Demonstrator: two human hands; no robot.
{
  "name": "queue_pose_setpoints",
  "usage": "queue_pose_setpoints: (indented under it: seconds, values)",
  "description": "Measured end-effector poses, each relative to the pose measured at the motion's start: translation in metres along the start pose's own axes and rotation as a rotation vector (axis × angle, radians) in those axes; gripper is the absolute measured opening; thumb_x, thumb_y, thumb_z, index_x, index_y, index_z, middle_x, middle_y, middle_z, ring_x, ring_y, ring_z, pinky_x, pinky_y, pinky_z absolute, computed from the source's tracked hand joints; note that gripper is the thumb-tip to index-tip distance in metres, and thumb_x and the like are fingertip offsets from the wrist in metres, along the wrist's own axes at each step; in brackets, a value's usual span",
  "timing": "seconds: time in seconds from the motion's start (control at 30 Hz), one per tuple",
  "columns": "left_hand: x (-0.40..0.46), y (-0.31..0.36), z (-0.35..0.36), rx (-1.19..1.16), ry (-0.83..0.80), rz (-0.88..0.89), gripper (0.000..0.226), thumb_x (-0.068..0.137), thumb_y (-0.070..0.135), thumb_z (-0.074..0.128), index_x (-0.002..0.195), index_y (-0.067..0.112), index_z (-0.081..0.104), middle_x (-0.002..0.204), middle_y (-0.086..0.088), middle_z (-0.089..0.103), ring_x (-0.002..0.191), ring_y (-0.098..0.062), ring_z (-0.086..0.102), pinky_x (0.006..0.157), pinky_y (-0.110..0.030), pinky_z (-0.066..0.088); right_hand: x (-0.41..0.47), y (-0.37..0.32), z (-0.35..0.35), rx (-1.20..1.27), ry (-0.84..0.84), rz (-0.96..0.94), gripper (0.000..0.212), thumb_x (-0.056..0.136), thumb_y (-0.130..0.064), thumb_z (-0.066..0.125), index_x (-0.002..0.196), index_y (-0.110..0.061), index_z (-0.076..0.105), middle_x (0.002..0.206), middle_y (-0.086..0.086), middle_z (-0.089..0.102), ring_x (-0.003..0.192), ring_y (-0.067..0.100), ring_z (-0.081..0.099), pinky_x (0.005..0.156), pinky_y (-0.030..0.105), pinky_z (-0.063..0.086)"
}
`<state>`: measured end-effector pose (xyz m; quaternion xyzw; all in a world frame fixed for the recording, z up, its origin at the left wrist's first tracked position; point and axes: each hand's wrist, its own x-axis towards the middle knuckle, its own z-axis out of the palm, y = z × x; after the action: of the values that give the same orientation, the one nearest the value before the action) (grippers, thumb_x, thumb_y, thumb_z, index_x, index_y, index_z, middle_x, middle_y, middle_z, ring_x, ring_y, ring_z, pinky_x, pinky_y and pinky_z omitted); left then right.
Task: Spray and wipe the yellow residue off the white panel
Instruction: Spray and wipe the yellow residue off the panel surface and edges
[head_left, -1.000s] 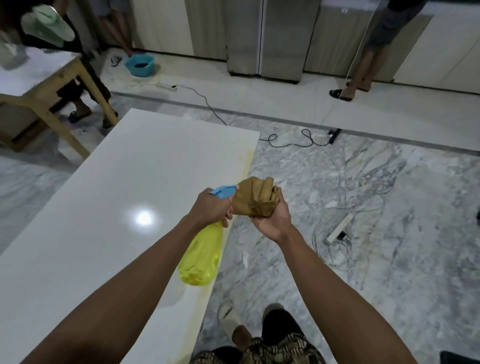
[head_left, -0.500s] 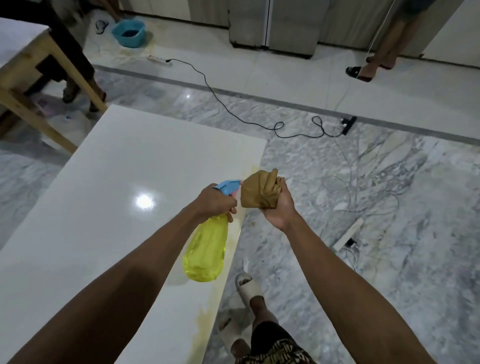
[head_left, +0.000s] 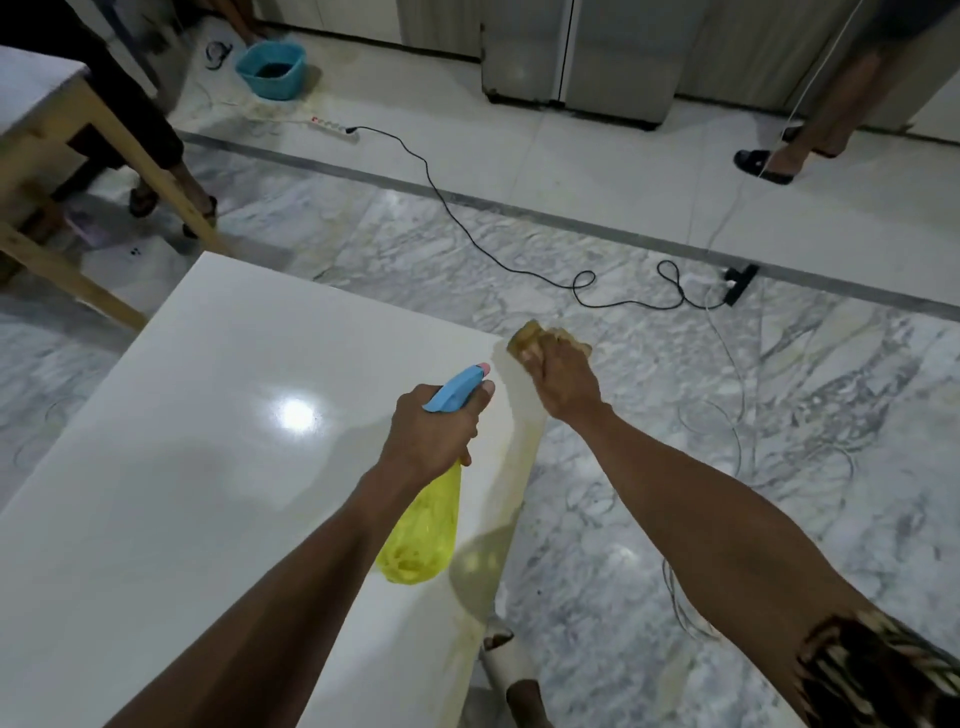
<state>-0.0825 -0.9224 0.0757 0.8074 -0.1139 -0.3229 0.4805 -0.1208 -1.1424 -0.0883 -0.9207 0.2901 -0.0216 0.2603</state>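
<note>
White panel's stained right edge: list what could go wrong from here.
1. The right hand presses the brown cloth at the far right corner of the white panel; it could slip off the edge.
2. The yellow residue runs along that edge; wiping may smear it inward.
3. The left hand holds the yellow spray bottle above the panel; it might drip.

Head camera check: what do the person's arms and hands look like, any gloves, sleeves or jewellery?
Both forearms are bare; the left hand and right hand wear no gloves, and no watch or ring shows. A dark patterned sleeve with tan streaks covers the right upper arm. The left arm shows no sleeve in frame.
</note>
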Motion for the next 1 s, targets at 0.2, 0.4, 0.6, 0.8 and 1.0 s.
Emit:
queue_pose_setpoints:
  seconds: [0.2,0.4,0.6,0.8,1.0]
  values:
    - [0.025,-0.023,-0.006,-0.012,0.049,-0.050,0.010,0.099,0.045,0.070,0.104,0.051,0.075,0.075,-0.009,0.067,0.054,-0.018,0.064,0.067,-0.041,0.066,-0.005,0.011,0.055,-0.155,-0.044,-0.017,0.083,0.093,-0.056,-0.007,0.158,-0.009,0.017,0.166,0.011,0.007,0.154,0.028,0.001,0.125,0.042,-0.003]
    - [0.028,-0.045,-0.010,0.038,0.053,-0.078,0.014,0.100,0.047,0.068,0.112,0.050,0.074,0.084,-0.017,0.073,0.053,-0.020,0.066,0.067,-0.039,0.065,-0.012,0.011,0.058,-0.090,0.001,-0.041,0.075,0.099,-0.053,0.005,0.155,-0.009,0.026,0.165,0.013,0.016,0.154,0.030,0.005,0.123,0.038,-0.007]
    - [0.016,-0.055,-0.014,0.090,0.054,-0.103,0.028,0.101,0.048,0.066,0.124,0.036,0.077,0.078,-0.010,0.072,0.052,-0.021,0.067,0.069,-0.038,0.065,-0.046,0.004,0.067,-0.037,0.017,-0.082,0.060,0.106,-0.043,0.023,0.152,-0.007,0.033,0.163,0.013,0.023,0.153,0.031,0.008,0.125,0.046,0.005]
    - [-0.011,-0.067,-0.019,0.132,0.067,-0.096,0.036,0.101,0.051,0.064,0.125,0.027,0.076,0.080,-0.010,0.073,0.055,-0.023,0.069,0.071,-0.039,0.065,-0.092,-0.013,0.077,-0.062,-0.011,-0.087,0.075,0.102,-0.053,0.003,0.150,-0.005,0.036,0.161,0.015,0.027,0.151,0.034,0.015,0.124,0.051,0.012]
    - [-0.059,-0.090,-0.032,0.133,0.078,-0.058,0.032,0.103,0.048,0.063,0.131,0.036,0.072,0.080,-0.011,0.071,0.053,-0.019,0.067,0.064,-0.031,0.062,-0.151,-0.034,0.095,-0.132,-0.041,-0.097,0.085,0.097,-0.056,-0.012,0.154,-0.008,0.028,0.164,0.012,0.019,0.153,0.030,0.007,0.124,0.044,-0.002]
